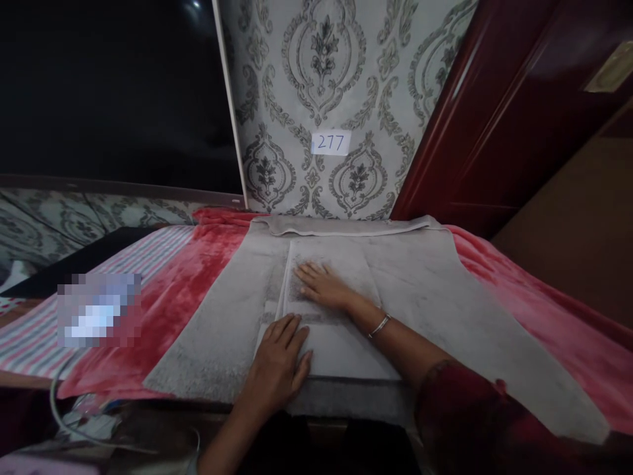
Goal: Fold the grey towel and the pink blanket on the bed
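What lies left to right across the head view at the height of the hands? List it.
Striped cloth → red blanket → grey towel → left hand → right hand → bracelet → pink blanket edge.

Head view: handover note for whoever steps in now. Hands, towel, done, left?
Left hand: flat, palm down on the near left edge of the folded towel, open, gripping nothing.
Right hand: flat on the far part of the same folded towel, open; bracelet on the wrist.
The folded towel lies on a larger grey towel spread over a red blanket.
Done: towel folded into a narrow rectangle.
Left: likely smoothing and any last fold, but that is a guess.
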Demonstrator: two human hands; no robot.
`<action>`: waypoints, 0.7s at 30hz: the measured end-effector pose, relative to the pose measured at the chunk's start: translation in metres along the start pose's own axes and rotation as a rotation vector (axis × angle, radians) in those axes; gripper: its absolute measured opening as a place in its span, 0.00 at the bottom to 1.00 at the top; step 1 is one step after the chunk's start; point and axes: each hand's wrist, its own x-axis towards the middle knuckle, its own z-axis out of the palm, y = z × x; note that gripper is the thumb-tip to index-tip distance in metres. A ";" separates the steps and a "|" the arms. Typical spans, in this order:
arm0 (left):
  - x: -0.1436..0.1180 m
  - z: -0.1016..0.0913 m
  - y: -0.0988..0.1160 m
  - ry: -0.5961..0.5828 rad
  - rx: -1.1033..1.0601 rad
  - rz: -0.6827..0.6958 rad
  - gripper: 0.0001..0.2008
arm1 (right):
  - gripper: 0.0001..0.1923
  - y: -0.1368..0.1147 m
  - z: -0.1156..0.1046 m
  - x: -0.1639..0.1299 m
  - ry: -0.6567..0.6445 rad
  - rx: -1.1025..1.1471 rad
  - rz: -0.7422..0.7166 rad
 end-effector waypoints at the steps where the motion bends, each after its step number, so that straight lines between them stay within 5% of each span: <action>1: 0.000 0.000 0.000 0.009 0.002 0.008 0.16 | 0.31 -0.003 0.002 -0.001 -0.016 0.009 -0.043; 9: 0.000 0.001 -0.002 0.025 -0.050 0.008 0.17 | 0.33 -0.017 0.007 -0.076 -0.044 0.137 -0.260; 16: 0.000 0.003 -0.004 0.088 -0.027 0.045 0.15 | 0.31 0.030 0.006 -0.101 0.125 0.018 0.182; 21: 0.001 0.004 -0.004 0.093 -0.002 0.049 0.15 | 0.30 0.036 0.023 -0.111 0.118 0.029 0.172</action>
